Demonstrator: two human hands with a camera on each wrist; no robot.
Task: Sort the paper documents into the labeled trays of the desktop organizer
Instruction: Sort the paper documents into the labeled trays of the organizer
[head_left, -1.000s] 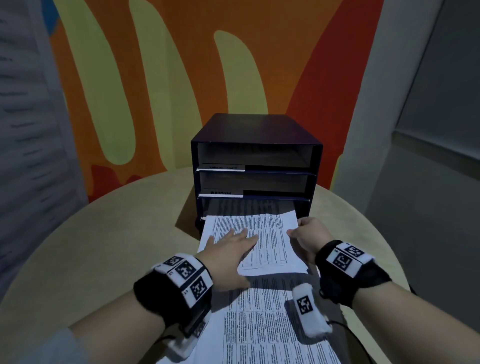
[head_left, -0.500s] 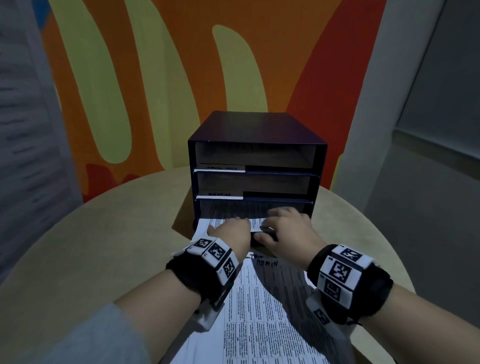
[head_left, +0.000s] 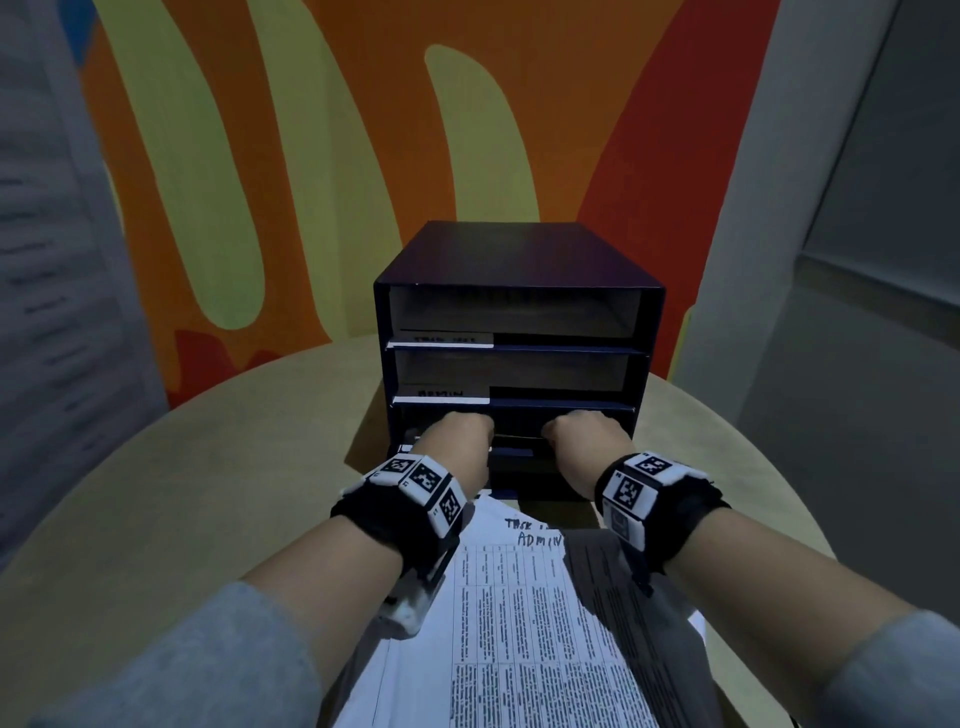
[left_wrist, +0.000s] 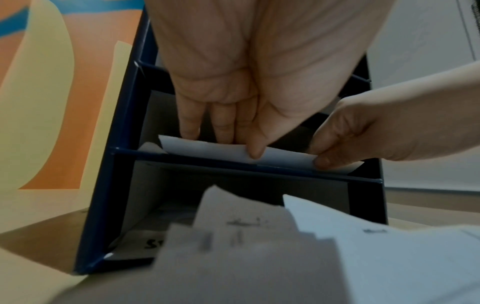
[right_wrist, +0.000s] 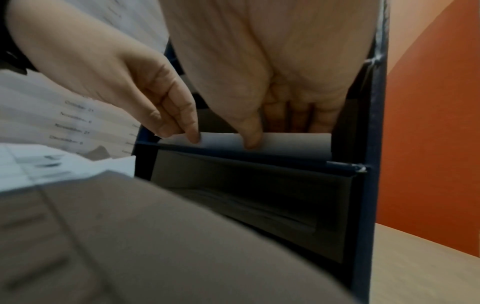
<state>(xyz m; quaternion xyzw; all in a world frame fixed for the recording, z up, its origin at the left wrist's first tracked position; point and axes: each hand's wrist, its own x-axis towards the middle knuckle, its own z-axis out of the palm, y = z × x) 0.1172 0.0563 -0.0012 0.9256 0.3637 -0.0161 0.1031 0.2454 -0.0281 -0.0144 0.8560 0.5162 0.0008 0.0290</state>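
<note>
The dark organizer (head_left: 519, 312) stands at the far middle of the round worktop (head_left: 208, 493), and its top two trays are open at the front. The third tray is blocked by both hands: the left hand (head_left: 457, 436) and the right hand (head_left: 584, 434) reach into its mouth, with a sheet (left_wrist: 233, 150) lying on its front edge. The bottom tray seems partly free, though it is dark. A stack of papers (head_left: 519, 623) covers the worktop between the forearms. The worktop on both sides is bare.
</note>
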